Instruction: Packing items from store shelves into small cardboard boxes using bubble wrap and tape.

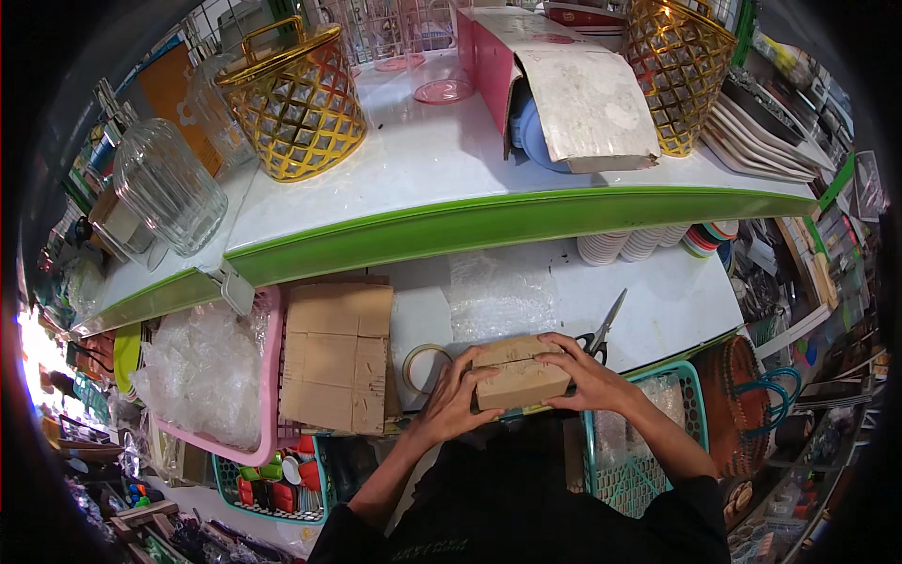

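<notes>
A small brown cardboard box (523, 384) is held between both hands at the front edge of the lower white shelf. My left hand (451, 398) grips its left side, and my right hand (581, 374) grips its right side, fingers over the top by a dark seam. Scissors with dark handles (612, 319) lie just beyond my right hand, blades pointing away. A roll of tape (425, 370) lies beside my left hand. Behind the box, a sheet of bubble wrap (504, 296) is spread on the shelf. Flattened cardboard (337, 352) is stacked to the left.
A pink basket (269, 395) of bubble wrap stands left; a teal basket (694, 402) with more wrap is at right. The upper shelf's green edge (423, 229) overhangs the work surface. Above are gold lattice baskets (303, 113), a glass bottle (169, 183) and an open carton (592, 106).
</notes>
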The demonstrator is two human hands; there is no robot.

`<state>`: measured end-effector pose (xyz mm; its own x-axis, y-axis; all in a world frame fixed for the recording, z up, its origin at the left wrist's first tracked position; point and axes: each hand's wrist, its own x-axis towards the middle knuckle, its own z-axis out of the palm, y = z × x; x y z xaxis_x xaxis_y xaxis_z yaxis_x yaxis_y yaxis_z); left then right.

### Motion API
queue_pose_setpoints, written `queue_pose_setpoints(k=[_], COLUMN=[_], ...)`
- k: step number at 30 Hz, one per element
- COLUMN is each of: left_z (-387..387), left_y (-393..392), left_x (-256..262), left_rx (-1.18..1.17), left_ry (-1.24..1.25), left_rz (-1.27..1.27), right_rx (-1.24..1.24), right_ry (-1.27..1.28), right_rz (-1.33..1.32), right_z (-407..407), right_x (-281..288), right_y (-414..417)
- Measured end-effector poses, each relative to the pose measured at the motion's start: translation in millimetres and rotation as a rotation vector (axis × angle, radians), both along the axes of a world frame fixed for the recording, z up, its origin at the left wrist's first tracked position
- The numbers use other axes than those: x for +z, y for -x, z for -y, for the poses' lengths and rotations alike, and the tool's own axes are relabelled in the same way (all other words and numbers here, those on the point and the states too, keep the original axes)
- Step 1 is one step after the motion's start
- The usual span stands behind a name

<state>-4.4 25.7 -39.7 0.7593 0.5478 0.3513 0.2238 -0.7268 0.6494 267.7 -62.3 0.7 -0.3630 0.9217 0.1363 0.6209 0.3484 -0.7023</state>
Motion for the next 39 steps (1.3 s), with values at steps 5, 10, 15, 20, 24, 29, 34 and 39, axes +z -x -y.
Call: queue_pose_setpoints(k=[5,10,15,20,24,29,34,39], left_z=[5.7,-0.1,-8.7,-14.9,-20.4,-23.6,-22.4,-23.4], left_y=[4.2,4.5,0.3,-0.6,-2.9,-5.3,-9.5,-11.8], left_x=[19.8,24.9,32.7,39.6,33.0,32.1,35.5,24.9], left_rx=[-0.026,-0.028,-0.031,0.015,0.014,0.049,0.076,0.089], left_ry=[0.132,0.184,0.342,0.189,0.208,0.339,0.284,0.270], left_rz=[-0.063,-0.063,-0.034,-0.100,-0.083,-0.072,-0.126,-0.177], right_rx=[0.021,0.021,0.025,0.013,-0.002,-0.021,0.017,0.036], right_ry=[0.091,0.194,0.240,0.260,0.233,0.299,0.341,0.553], right_rz=[-0.059,-0.113,-0.124,-0.142,-0.070,-0.085,-0.030,-0.077], right_z=[7.1,1.9,-8.3,-16.7,-23.8,-34.1,-46.7,-52.9], right_x=[11.4,13.5,20.2,20.7,22.5,23.7,33.5,21.4], right_y=[-2.2,-4.4,-6.7,-10.2,-12.2,-16.2,-19.9,-26.5])
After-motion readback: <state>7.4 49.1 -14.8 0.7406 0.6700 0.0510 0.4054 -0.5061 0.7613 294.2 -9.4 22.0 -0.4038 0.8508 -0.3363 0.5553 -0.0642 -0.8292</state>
